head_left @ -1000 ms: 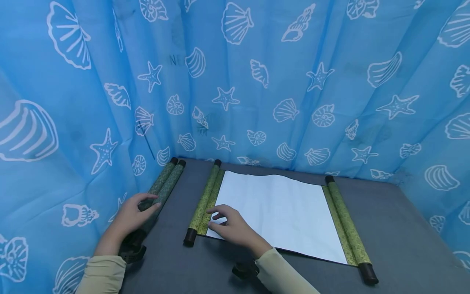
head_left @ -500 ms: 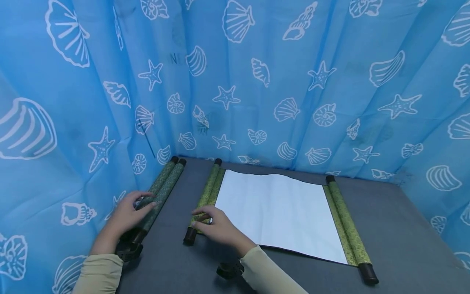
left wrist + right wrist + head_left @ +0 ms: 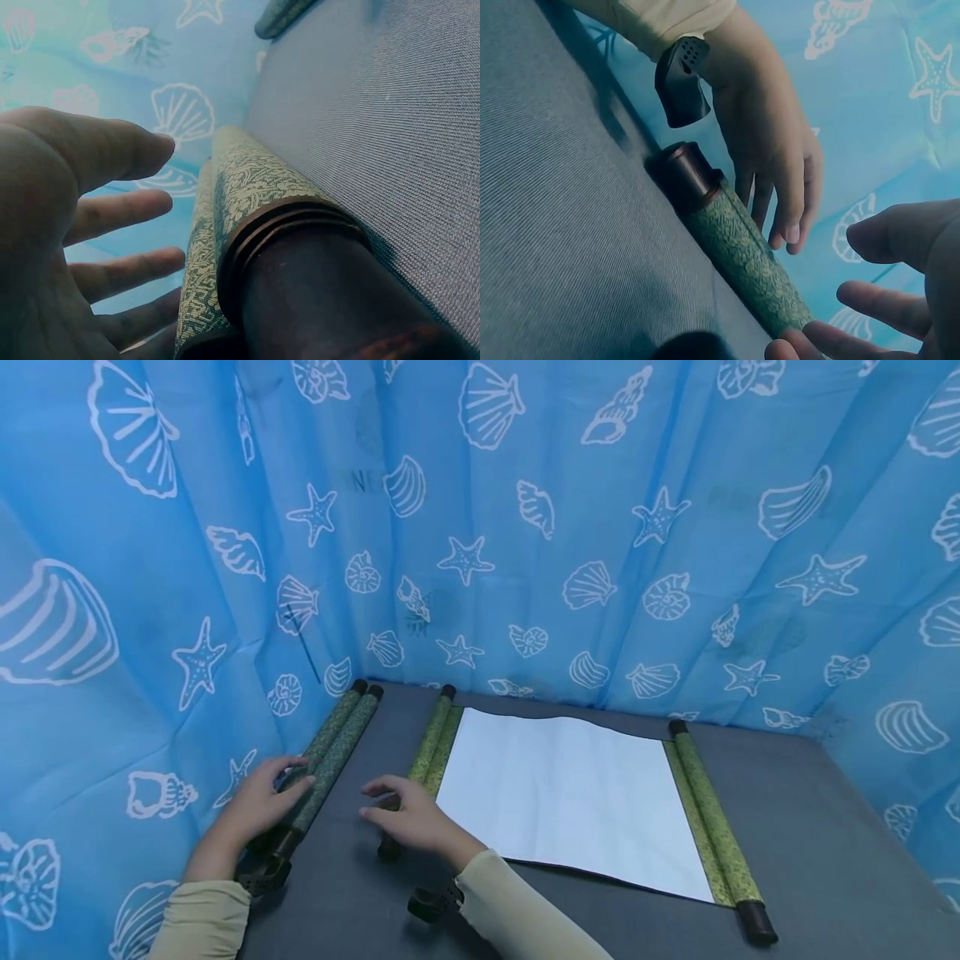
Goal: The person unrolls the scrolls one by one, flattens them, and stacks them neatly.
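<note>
A dark green patterned scroll with black end knobs lies closed at the left of the table, its two rollers side by side. My left hand hovers at its near half, thumb and fingers spread apart around it and not closed. In the left wrist view, the thumb stays off the patterned roller. My right hand is over the near left end of a second scroll, lime green with white paper unrolled. Its fingers are loosely bent, holding nothing, and it covers part of that scroll's left roller.
Grey cloth covers the table. The unrolled scroll's right roller lies toward the right side. A blue curtain with white shell prints stands behind and at both sides, close to the green scroll. Black cameras hang under the wrists.
My right hand has moved left, from the white paper past the lime green scroll's left roller toward the dark green scroll. The left hand has shifted slightly left and stays by the dark green scroll.
</note>
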`<state>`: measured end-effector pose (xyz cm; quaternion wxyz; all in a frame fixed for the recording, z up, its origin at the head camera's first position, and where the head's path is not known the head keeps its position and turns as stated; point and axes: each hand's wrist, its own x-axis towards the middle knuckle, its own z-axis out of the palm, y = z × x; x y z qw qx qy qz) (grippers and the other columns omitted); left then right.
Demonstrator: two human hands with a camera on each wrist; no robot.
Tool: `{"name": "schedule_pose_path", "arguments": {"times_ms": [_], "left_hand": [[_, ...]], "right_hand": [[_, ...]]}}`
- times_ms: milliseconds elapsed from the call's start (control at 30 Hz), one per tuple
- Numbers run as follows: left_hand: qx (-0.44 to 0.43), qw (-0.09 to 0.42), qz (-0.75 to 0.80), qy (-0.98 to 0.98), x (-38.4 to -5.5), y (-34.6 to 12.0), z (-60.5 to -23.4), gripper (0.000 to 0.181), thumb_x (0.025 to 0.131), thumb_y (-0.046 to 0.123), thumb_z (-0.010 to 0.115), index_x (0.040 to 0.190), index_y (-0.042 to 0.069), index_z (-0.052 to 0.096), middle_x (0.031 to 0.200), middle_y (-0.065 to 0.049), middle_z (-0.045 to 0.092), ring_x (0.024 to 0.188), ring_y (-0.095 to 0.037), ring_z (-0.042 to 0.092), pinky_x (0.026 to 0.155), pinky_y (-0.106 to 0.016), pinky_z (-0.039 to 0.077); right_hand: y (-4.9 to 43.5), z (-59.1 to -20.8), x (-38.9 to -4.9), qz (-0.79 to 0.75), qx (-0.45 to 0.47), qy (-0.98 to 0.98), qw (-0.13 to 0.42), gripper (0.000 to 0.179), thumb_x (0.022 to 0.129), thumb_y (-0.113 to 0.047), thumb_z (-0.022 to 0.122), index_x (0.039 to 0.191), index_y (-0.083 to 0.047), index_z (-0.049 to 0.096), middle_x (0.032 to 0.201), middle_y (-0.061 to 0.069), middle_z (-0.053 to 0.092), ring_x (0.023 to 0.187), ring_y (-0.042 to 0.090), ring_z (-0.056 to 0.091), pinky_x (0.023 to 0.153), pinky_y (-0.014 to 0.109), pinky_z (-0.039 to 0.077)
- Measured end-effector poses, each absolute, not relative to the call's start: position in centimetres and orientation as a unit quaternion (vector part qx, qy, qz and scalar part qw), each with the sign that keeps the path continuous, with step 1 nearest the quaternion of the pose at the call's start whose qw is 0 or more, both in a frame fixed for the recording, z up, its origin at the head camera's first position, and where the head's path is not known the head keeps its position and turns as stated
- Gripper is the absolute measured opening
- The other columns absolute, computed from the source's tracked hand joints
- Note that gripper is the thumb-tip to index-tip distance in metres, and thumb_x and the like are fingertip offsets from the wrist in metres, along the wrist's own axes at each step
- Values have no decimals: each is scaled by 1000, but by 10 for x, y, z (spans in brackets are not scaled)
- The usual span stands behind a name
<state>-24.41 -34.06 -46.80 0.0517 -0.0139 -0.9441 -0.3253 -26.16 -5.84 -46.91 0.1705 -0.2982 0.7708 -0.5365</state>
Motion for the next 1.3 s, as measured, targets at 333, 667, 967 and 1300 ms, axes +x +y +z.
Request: {"name": "schedule_pose_path", "arguments": {"times_ms": [333, 667, 967, 1300], "left_hand": [[-28, 23, -323, -946, -247, -348, -471, 50, 112, 32, 55, 147, -4, 56, 149, -35, 52, 133, -59, 52, 103, -71, 48], [-44, 26, -315, -948, -247, -352, -473, 42, 105, 3, 53, 146, -9, 54, 145, -38, 51, 133, -63, 48, 104, -74, 45], [-39, 7, -318, -947, -245, -352, -475, 49, 104, 1, 51, 153, -6, 49, 151, -35, 49, 139, -60, 44, 107, -75, 43], [-33, -3, -335, -942, -245, -356, -477, 52, 108, 9, 50, 157, -7, 41, 156, -38, 43, 142, -61, 41, 108, -74, 43]], "right_hand": [[-89, -470, -270, -522, -275, 783, 197, 44, 105, -35, 66, 144, -15, 63, 148, 13, 62, 134, 30, 63, 104, 39, 56], [-117, -472, -276, -533, -244, 774, 240, 48, 102, -34, 71, 146, -18, 61, 149, 11, 60, 124, 24, 66, 94, 37, 59], [-135, -482, -276, -581, -221, 731, 280, 55, 101, -23, 72, 152, -15, 54, 152, 14, 54, 104, 24, 74, 87, 36, 63], [-153, -487, -278, -586, -207, 738, 262, 64, 100, -20, 73, 159, -18, 47, 154, 11, 52, 96, 20, 73, 80, 34, 62]]}}
